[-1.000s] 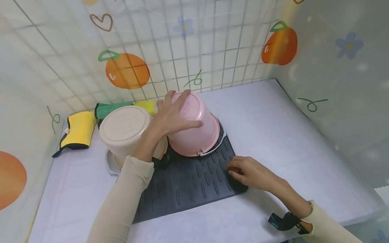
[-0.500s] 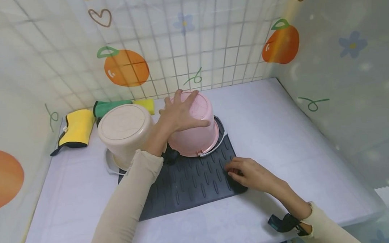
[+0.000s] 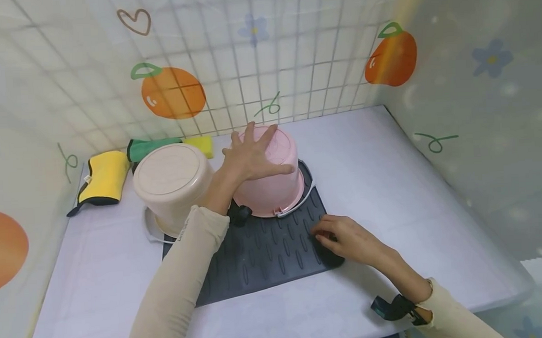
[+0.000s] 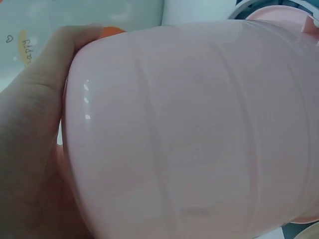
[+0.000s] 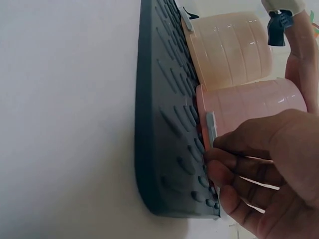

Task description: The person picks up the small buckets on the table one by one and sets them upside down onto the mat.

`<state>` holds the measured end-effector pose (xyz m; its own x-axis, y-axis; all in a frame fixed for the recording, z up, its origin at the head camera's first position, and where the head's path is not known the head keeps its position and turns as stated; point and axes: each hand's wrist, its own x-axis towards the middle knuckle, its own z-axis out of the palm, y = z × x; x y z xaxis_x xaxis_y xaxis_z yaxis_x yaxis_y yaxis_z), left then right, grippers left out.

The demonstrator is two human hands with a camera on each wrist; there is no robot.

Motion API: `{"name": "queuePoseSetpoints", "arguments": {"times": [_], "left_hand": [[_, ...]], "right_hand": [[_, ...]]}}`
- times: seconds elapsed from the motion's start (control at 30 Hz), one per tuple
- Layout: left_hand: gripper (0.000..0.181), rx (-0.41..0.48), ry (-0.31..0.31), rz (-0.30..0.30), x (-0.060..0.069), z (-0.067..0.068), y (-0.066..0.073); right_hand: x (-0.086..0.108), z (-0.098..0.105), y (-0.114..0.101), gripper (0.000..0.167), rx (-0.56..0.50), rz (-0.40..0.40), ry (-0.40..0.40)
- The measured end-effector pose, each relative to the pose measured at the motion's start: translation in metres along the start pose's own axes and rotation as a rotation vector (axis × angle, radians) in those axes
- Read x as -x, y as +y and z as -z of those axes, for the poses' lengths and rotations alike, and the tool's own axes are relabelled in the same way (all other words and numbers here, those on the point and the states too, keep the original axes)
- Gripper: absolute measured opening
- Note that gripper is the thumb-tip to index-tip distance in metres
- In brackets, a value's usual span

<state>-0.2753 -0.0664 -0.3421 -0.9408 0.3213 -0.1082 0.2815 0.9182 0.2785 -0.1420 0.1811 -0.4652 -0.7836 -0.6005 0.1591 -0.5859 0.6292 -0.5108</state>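
An upside-down pink bucket (image 3: 269, 189) stands on the black ridged mat (image 3: 270, 254), its pale handle (image 3: 297, 205) lying out to the front right. My left hand (image 3: 248, 157) grips its base from above, fingers spread over the far edge and thumb along the near side. The left wrist view is filled by the bucket wall (image 4: 189, 124). To the left, a beige bucket (image 3: 172, 188) is also upturned. My right hand (image 3: 344, 239) lies at the mat's right edge, fingers loosely curled with nothing between them; whether they touch the mat is hard to tell.
A yellow cloth item (image 3: 103, 176) with black trim lies at the back left. Beside it are a green roll (image 3: 152, 148) and a lime-yellow block (image 3: 200, 146), partly behind the beige bucket. A white-covered table (image 3: 357, 160) meets a patterned curtain (image 3: 230, 70) at the back.
The pink bucket, tilted a second ago, has settled more upright, and my left hand has shifted slightly right with it. Almost no movement shows in my right hand.
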Motion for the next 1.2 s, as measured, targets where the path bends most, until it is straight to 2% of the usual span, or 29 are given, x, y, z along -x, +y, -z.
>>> {"name": "queuePoseSetpoints", "arguments": {"times": [0.23,0.37,0.47,0.6,0.7,0.8,0.9,1.07,1.2], "left_hand": [[0.108,-0.005,0.044,-0.017,0.001,-0.006,-0.003],[0.095,0.029,0.120,-0.067,0.016,-0.007,-0.009],[0.077,0.106,0.257,-0.142,0.037,-0.006,-0.019],[0.055,0.268,0.467,-0.239,0.074,-0.007,-0.035],[0.043,0.353,0.583,-0.283,0.099,-0.009,-0.049],[0.034,0.376,0.682,-0.303,0.119,-0.012,-0.065],[0.029,0.386,0.727,-0.260,0.138,-0.015,-0.080],[0.025,0.378,0.719,-0.161,0.163,-0.019,-0.100],[0.021,0.357,0.758,-0.110,0.180,-0.022,-0.116]], "right_hand": [[-0.003,-0.001,-0.001,0.014,0.003,0.006,0.014],[-0.004,-0.003,-0.003,0.014,0.000,-0.002,0.009],[-0.004,-0.001,-0.002,0.014,0.001,-0.009,0.017],[-0.005,0.006,0.002,0.014,0.000,-0.031,0.043],[-0.006,0.011,0.006,0.014,-0.002,-0.041,0.059],[-0.007,0.019,0.010,0.014,0.011,-0.042,0.079],[-0.008,0.029,0.016,0.015,0.033,-0.031,0.110],[-0.005,0.046,0.028,0.015,0.062,-0.049,0.152],[-0.002,0.060,0.035,0.016,0.071,-0.079,0.173]]}}
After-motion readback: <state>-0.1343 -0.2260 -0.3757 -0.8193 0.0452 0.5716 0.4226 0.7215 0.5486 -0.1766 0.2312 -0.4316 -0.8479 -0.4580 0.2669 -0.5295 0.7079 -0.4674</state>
